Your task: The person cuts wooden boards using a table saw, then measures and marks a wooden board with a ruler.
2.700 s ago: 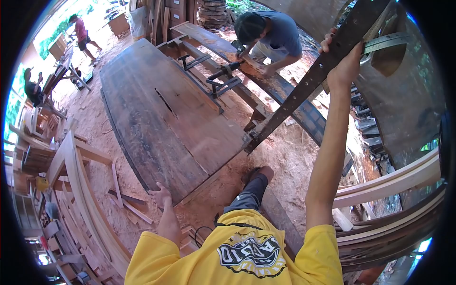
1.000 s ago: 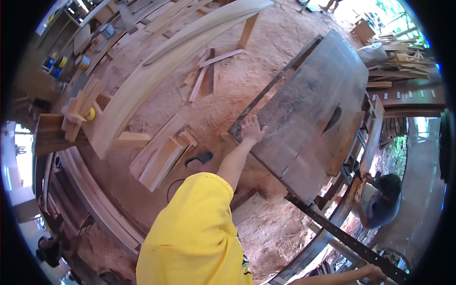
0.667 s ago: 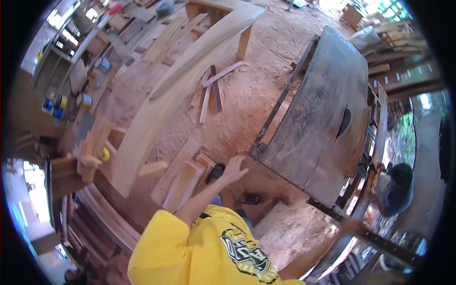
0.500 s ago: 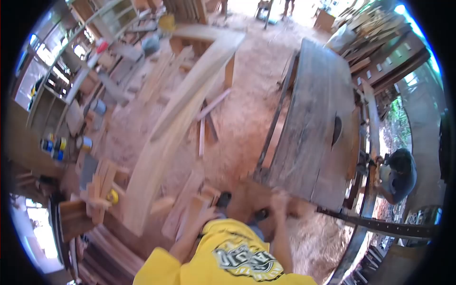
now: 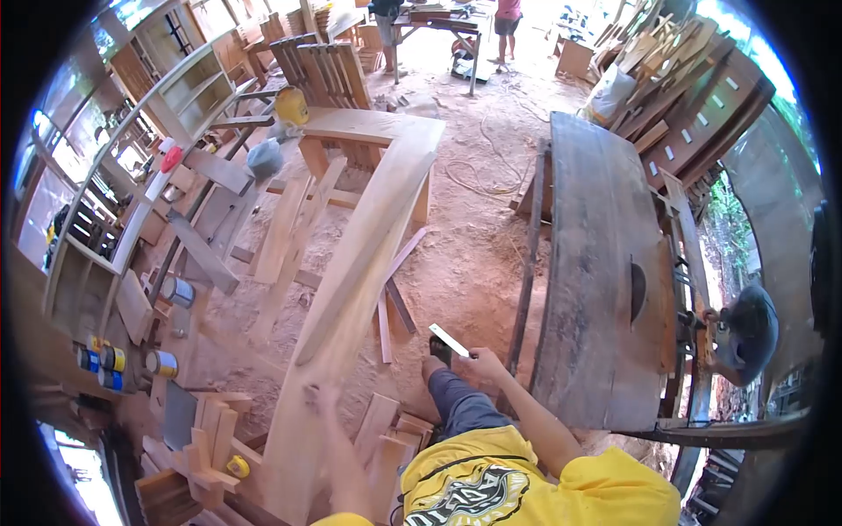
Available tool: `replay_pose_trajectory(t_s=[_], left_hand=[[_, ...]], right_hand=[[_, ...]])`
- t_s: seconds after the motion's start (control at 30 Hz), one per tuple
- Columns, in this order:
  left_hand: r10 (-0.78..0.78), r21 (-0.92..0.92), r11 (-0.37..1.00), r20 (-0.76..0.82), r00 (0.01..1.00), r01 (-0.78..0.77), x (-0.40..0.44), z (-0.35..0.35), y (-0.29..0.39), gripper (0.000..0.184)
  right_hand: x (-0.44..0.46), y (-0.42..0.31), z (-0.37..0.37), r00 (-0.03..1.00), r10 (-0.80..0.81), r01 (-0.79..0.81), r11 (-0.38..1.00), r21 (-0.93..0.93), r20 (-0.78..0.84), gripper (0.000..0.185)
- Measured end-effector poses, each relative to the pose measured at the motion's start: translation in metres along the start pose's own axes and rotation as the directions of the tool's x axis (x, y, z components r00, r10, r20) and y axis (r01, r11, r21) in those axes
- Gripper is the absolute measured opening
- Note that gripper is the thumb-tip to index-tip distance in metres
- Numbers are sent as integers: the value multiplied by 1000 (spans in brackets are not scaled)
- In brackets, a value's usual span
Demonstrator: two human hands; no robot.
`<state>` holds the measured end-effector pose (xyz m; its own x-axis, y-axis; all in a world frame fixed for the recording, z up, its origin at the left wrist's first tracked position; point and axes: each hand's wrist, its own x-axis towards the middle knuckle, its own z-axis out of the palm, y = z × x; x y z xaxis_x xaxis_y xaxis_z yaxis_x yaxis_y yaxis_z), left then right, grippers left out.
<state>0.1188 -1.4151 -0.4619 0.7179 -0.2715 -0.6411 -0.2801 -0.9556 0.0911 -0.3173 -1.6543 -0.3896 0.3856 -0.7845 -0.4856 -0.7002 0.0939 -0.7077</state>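
My left hand (image 5: 323, 399), smeared by motion, is over or against a long, pale curved wooden piece (image 5: 351, 289); its fingers are too blurred to read. Before my legs, my right hand (image 5: 485, 363) is closed on one end of a short, light-coloured flat strip (image 5: 449, 339), which points up and left. To the right of that hand lies a large dark wooden panel (image 5: 592, 280) with a dark slot in it. A long dark bar (image 5: 728, 433) crosses at the panel's near end, and neither of my hands touches it.
A person (image 5: 745, 337) bends over a plank beyond the panel. Wood offcuts (image 5: 386, 434) lie by my legs, and paint cans (image 5: 162, 363) stand at left. Two people are near a far worktable (image 5: 438, 23). A cord (image 5: 482, 180) lies on the dusty floor.
The view has swung left. My right hand has left the dark bar and now shows the light strip. My left hand has gone from the dark panel to the pale curved wood.
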Motion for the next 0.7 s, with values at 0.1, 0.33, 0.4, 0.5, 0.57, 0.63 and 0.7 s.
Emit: replay_pose_trajectory(t_s=[0.1, 0.33, 0.4, 0.5, 0.57, 0.63, 0.7], left_hand=[[-107, 157, 982, -12, 994, 107, -28, -13, 25, 126], [60, 97, 992, 198, 978, -81, -49, -64, 54, 108], [33, 70, 997, 137, 990, -43, -51, -84, 88, 102], [-41, -11, 999, -34, 999, 40, -45, -105, 150, 93], [-92, -99, 992, -172, 981, 76, -36, -115, 196, 87], [-148, -224, 972, -322, 935, 77, -22, -123, 248, 81], [-192, -347, 938, -482, 855, 15, -3, -129, 301, 75]], right_hand=[[61, -39, -21, 997, 76, -75, 992, 97, -7, 42], [209, -60, -66, 974, 207, -209, 978, 13, 94, 47], [223, -91, -107, 990, 87, -67, 982, -174, 109, 48], [245, -113, -165, 993, -39, 52, 991, -121, 109, 49], [266, -121, -203, 991, -55, 76, 982, -171, 122, 49], [296, -87, -225, 989, 25, 28, 938, -345, 147, 49], [322, -72, -252, 988, 70, -25, 953, -301, 139, 48]])
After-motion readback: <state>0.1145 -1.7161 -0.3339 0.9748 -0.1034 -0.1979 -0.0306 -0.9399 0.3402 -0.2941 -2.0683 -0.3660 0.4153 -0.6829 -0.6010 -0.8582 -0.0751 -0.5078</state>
